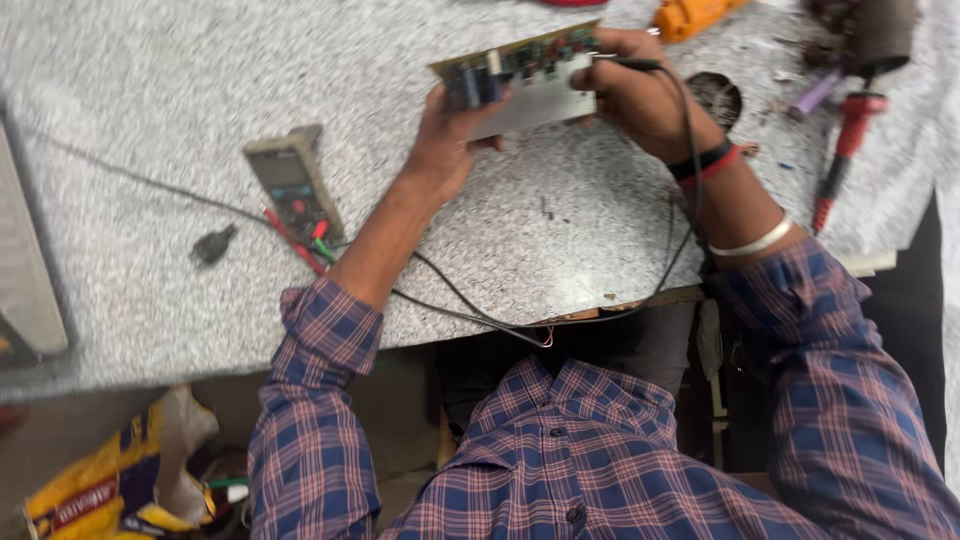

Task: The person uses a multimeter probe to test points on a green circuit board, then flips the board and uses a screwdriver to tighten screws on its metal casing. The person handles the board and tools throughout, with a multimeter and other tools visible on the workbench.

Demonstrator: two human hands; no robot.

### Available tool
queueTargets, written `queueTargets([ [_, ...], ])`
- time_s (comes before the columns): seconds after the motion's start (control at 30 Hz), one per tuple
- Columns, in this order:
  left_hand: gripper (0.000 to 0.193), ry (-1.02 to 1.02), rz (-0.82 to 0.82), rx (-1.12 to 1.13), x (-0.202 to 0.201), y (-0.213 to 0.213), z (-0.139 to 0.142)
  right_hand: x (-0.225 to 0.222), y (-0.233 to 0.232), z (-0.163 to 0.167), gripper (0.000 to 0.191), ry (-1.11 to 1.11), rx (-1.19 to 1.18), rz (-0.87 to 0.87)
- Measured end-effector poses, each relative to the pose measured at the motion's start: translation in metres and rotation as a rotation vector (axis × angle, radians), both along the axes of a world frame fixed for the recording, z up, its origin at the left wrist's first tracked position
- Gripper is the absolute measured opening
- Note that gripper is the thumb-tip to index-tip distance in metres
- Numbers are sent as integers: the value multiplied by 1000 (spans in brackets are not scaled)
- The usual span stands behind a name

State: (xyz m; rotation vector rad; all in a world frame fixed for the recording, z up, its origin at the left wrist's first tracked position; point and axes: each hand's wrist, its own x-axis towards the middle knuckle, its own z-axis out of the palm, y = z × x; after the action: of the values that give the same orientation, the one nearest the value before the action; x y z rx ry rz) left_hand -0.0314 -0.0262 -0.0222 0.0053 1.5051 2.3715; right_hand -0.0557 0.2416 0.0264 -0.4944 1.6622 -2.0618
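Observation:
My left hand [447,138] grips the left end of a circuit board [530,80], tilted up off the speckled grey table [150,120], its dark components facing away. My right hand [640,90] steadies the board's right edge and pinches a black test probe [640,64]. The probe's black lead runs down past my right wrist and loops under the table edge toward a grey multimeter [293,183] lying left of my left forearm, with red and black plugs at its near end.
A red-handled screwdriver [843,150] and a purple tool [818,93] lie at the far right. An orange tool [690,15] sits at the top. A small dark plug [212,245] rests left of the multimeter. A yellow bag [120,480] lies on the floor.

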Motion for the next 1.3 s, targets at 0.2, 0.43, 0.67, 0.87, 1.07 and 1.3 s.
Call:
queueTargets([
  [0.2, 38, 39, -35, -10, 3, 9, 18, 3, 3, 4, 28, -50, 22, -11],
  [0.43, 39, 154, -3, -62, 14, 9, 22, 16, -16, 10, 31, 217, 274, -179],
  [0.67, 56, 153, 62, -118, 22, 3, 27, 10, -29, 5, 41, 388, 206, -202],
  [0.87, 82, 303, 24, -96, 22, 1, 31, 6, -38, 2, 40, 224, 133, -166],
  [1.07, 74, 282, 30, -121, 22, -1, 25, 8, -38, 1, 40, 175, 97, -159],
  [1.3, 36, 307, 53, -162, 17, -7, 7, 6, -38, -6, 49, 205, 84, -175],
])
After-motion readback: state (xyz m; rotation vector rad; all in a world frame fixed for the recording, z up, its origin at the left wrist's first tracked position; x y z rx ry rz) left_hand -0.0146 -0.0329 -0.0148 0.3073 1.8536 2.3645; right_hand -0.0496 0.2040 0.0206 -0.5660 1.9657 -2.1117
